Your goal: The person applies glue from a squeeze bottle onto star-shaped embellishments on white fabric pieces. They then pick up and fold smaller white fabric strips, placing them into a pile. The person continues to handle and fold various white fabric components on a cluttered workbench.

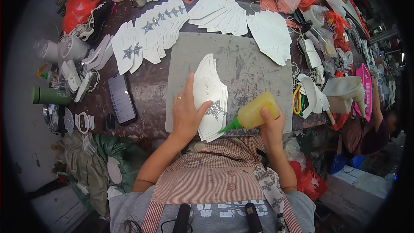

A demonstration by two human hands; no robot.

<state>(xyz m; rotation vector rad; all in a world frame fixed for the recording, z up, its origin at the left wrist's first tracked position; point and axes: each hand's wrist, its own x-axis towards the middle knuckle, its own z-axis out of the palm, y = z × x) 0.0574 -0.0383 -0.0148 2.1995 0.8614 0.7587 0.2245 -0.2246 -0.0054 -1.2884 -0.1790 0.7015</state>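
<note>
A small stack of white shoe-upper pieces [205, 82] lies on the grey work board [250, 67] in front of me. A silver glitter star [215, 109] sits on the top piece. My left hand [185, 114] rests on the stack's left side, fingers stretched out and the thumb reaching to the star. In my right hand [272, 125] is a yellow squeeze bottle [256, 111], its fingers wrapped round it. The bottle is tilted, and its green nozzle [230, 126] points down at the lower right edge of the pieces. Whether the tip touches them I cannot tell.
Fanned white pieces with glitter stars [161, 26] and plain white stacks [220, 11] line the board's far side. A phone [121, 99] and a green bottle [51, 95] are at the left. Yellow-handled scissors [297, 100] and a whitish plastic container [343, 90] are at the right.
</note>
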